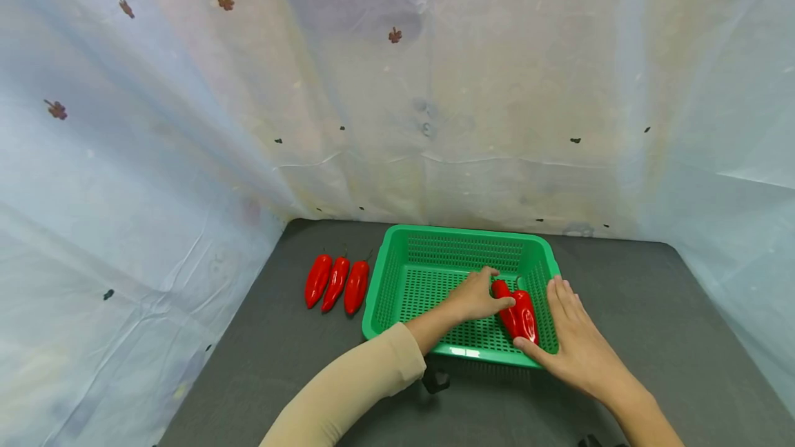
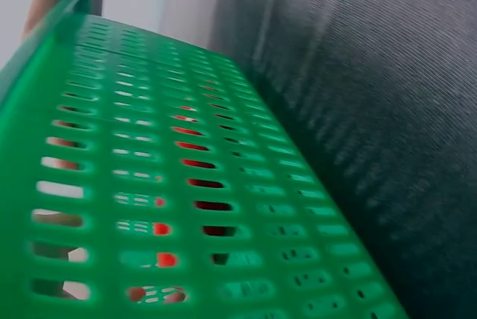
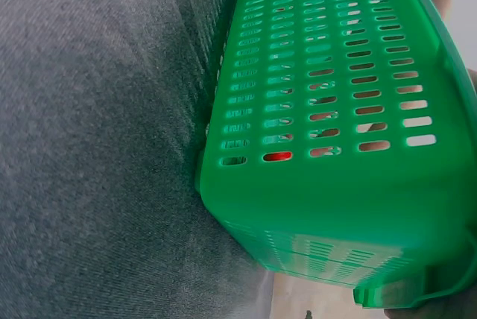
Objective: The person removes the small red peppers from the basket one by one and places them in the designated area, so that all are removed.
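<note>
A green plastic basket (image 1: 462,232) with slotted walls stands on the dark table. Inside it, toward the right end, two glossy red peppers lie side by side: the left pepper (image 1: 508,323) and the right pepper (image 1: 526,316). My left hand (image 1: 475,296) reaches in over the front rim, thumb and fingers about the upper end of the left pepper. At the basket's right end, my right hand (image 1: 574,343) rests along the rim with straight fingers, its thumb over the front corner. Both wrist views show the basket's outer wall (image 2: 149,140), with bits of red through the slots.
Left of the basket, three more red peppers (image 1: 336,284) lie in a row on the dark tabletop (image 1: 627,295), stems pointing away. A pale patterned sheet (image 1: 472,88) hangs behind the table and at both sides. A small black object (image 1: 436,383) shows below the basket's front.
</note>
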`<state>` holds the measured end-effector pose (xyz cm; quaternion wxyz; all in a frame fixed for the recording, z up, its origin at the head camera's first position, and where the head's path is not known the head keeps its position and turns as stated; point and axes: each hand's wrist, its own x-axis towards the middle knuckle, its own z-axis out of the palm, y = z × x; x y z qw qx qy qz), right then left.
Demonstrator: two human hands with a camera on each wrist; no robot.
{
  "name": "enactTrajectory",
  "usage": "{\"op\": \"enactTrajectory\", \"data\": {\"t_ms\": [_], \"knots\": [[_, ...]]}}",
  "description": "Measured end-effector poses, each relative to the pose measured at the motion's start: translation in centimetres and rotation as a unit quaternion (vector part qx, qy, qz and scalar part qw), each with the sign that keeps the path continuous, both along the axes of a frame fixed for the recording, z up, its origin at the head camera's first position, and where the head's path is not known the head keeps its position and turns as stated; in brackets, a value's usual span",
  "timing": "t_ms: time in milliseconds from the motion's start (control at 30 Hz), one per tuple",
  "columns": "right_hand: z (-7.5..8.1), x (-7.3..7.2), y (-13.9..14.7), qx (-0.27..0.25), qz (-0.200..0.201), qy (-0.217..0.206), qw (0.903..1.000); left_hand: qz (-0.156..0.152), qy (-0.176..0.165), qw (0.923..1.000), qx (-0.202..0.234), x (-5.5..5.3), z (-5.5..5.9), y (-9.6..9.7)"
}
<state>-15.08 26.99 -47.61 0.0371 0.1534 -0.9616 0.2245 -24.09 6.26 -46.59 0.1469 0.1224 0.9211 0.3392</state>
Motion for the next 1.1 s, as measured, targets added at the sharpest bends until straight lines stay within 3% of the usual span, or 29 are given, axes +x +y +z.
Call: {"op": "enactTrajectory", "data": {"t_ms": [400,833,1100], "knots": [[0.0,0.0,0.0,-0.004,-0.001,-0.001,1.0,0.019,-0.017,0.9995,-0.019,-0.5,-2.1,0.8],[0.0,0.0,0.0,-0.005,-0.001,0.007,1.0,-0.013,0.01,0.9982,-0.058,0.1,-1.2,0.4],[0.0,0.1,0.0,-0.008,-0.003,0.001,1.0,-0.016,0.003,0.9985,-0.052,0.0,-1.7,0.4]]}}
